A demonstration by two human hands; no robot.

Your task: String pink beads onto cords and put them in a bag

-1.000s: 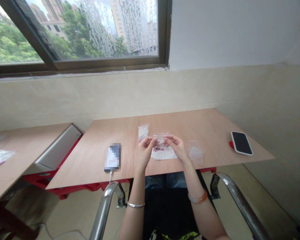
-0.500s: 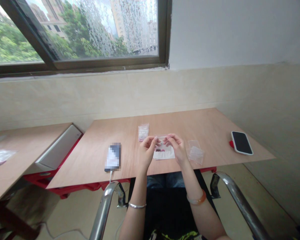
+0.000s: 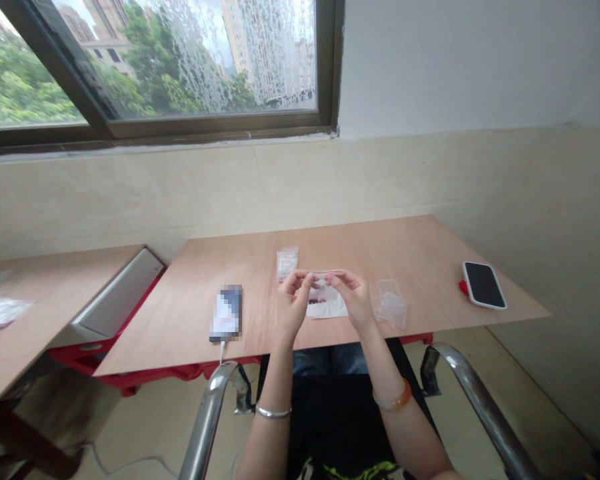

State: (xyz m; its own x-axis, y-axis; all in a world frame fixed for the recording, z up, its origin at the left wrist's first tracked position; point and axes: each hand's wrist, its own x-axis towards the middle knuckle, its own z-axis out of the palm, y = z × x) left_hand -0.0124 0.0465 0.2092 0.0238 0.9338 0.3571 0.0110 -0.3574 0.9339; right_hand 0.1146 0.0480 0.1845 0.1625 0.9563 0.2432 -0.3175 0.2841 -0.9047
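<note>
My left hand (image 3: pixel 294 300) and my right hand (image 3: pixel 353 297) are raised over the near part of the table, each pinching with thumb and fingertips. Between them stretches a thin, pale strip with a pinkish edge (image 3: pixel 324 273); it is too small to tell what kind of thing it is. Beneath my hands lies a white sheet (image 3: pixel 336 308), partly covered by my fingers. Several small dark red and pink pieces (image 3: pixel 317 301) rest on it. Just beyond my left hand is a stack of small clear plastic bags (image 3: pixel 287 262).
Loose clear plastic bags (image 3: pixel 392 305) lie right of my right hand. A phone with a cable (image 3: pixel 227 313) is on the left; a white-framed device (image 3: pixel 485 285) sits on something red at the right. Metal armrests (image 3: pixel 207 420) flank me. A second table (image 3: pixel 55 287) stands left.
My right fingertips have shifted slightly left, closer to my left hand, narrowing the gap between them. The things on the table stay where they were.
</note>
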